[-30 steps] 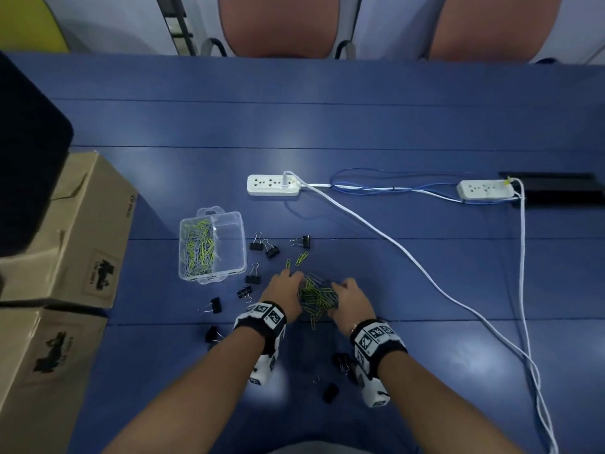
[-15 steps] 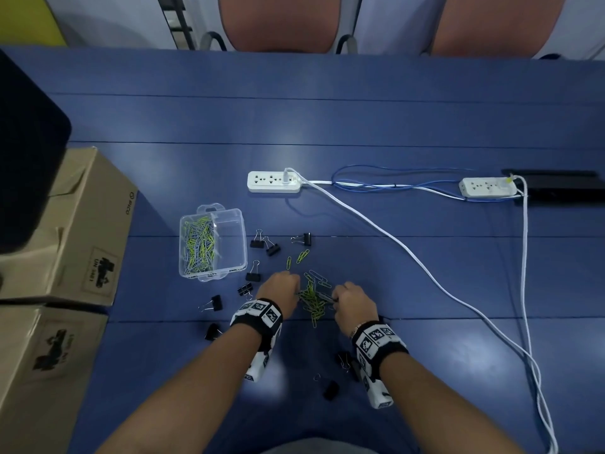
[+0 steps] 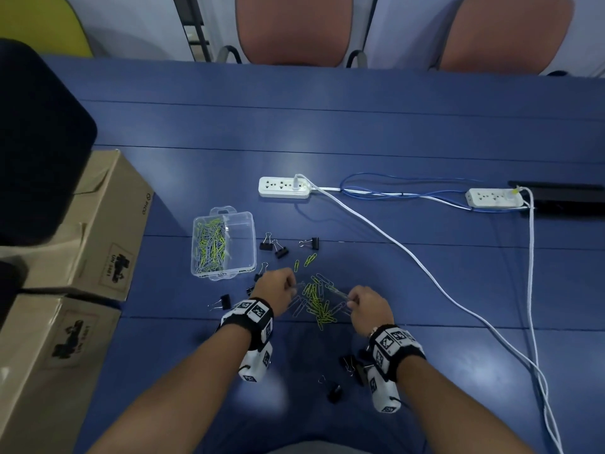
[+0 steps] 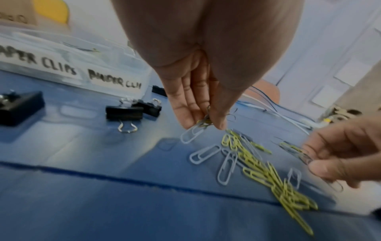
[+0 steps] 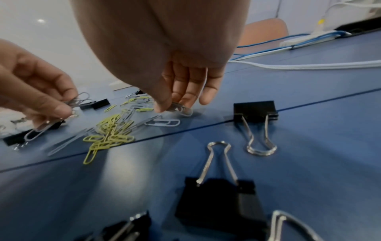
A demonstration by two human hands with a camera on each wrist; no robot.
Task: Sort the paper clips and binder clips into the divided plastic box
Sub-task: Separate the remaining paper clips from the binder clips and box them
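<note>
A heap of yellow and grey paper clips [image 3: 318, 304] lies on the blue table between my hands. My left hand [image 3: 276, 290] pinches a few paper clips [image 4: 203, 122] at the heap's left side. At the right side my right hand [image 3: 368, 308] pinches a few grey paper clips [image 5: 178, 109]. The clear divided box [image 3: 240, 224] stands to the left and beyond, its left compartment full of paper clips [image 3: 209, 247], its right compartment bare. Its labels read paper clips and binder clips in the left wrist view. Black binder clips [image 3: 273, 248] lie scattered around, some [image 5: 255, 112] near my right wrist.
Two cardboard boxes [image 3: 98, 231] stand at the table's left edge. Two white power strips [image 3: 284, 187] with white and blue cables [image 3: 409, 253] run across the middle and right. Two chairs [image 3: 294, 27] stand behind the far edge.
Both hands have drawn apart from the heap, each now pinching a few clips, and the heap lies more spread out.
</note>
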